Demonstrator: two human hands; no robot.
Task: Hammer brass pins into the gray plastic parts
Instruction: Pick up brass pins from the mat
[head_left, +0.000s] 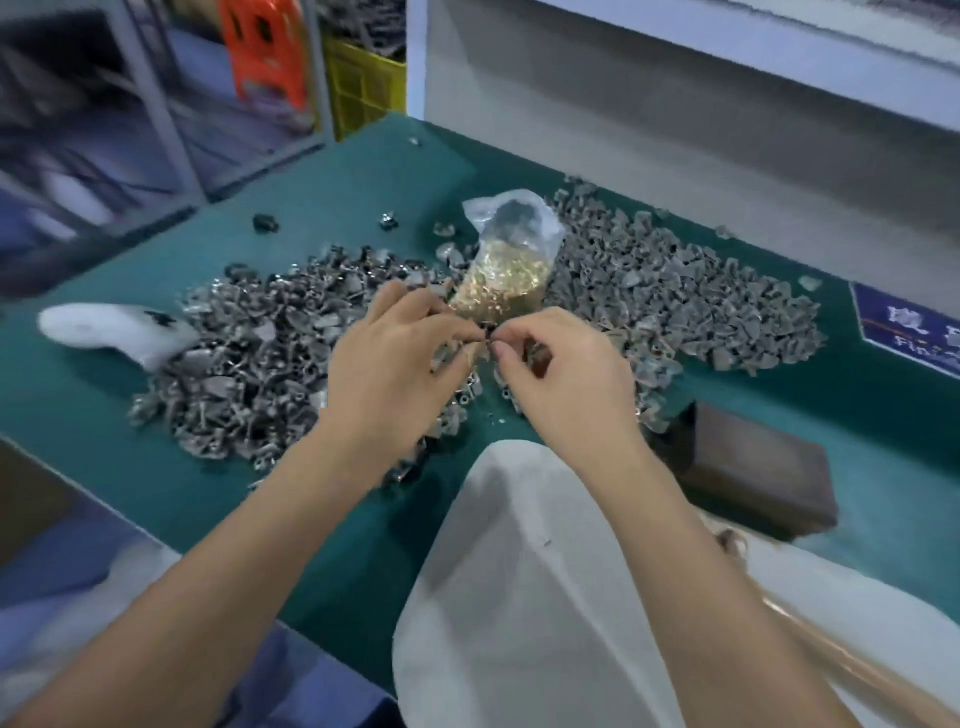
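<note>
Head view is showing a small gray part being pinched between both hands just above the green table, the left hand gripping it while the right hand's fingertips are closing on it, likely seating a brass pin too small to make out; keeping the pin straight before hammering looks wise, and piles of gray parts and the bag of pins are lying just beyond
</note>
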